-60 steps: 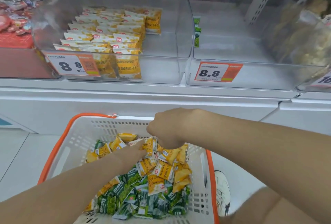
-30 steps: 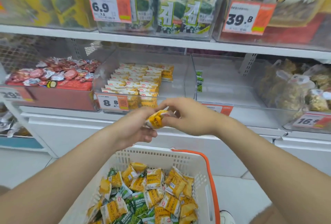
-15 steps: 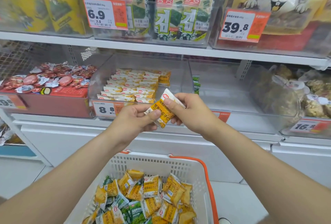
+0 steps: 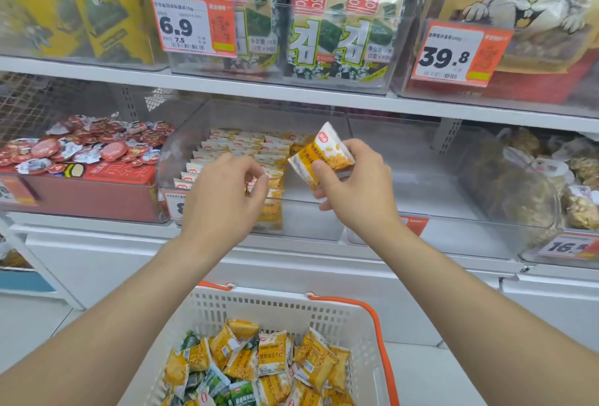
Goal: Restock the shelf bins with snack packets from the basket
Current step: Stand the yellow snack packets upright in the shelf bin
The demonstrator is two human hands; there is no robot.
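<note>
Snack packet [image 4: 319, 159]: yellow and white, centre of frame, raised in front of the clear bin [image 4: 308, 220] on the middle shelf [image 4: 97, 232]. Grasped by the right hand [image 4: 353, 191], thumb across the lower face, fingers behind, white end tilted up and to the left. Not yet inside the bin.

Just left of the packet and apart from it, the left hand [image 4: 223, 191]: fingers curled, thumb and forefinger close together. Pinching or not: cannot tell. Nothing visible between them.

Inside the bin, matching packets [image 4: 246, 146] in neat overlapping rows across the left and middle, stopping short of the right side. Judged the proper destination, by matching print.

Step in hand, as judged: adding this one packet to the rows. Advise squaring it first, print forward and white band up as in the rows. Then carry over the front wall and set against the end of the nearest row, not dropped flat. Advise steadying that row with the left hand against toppling. Light grip sufficient, as the thin wrap seems likely to crease or slip.

Lower centre of frame: white basket [image 4: 285, 305] with orange rim, holding loose yellow and green packets [image 4: 259, 363]. Green ones to be kept out of this bin. Probable place for them: neighbouring clear bin [image 4: 437, 178], right of centre. Left of frame: red-wrapped sweets [image 4: 90, 149], not concerned.
</note>
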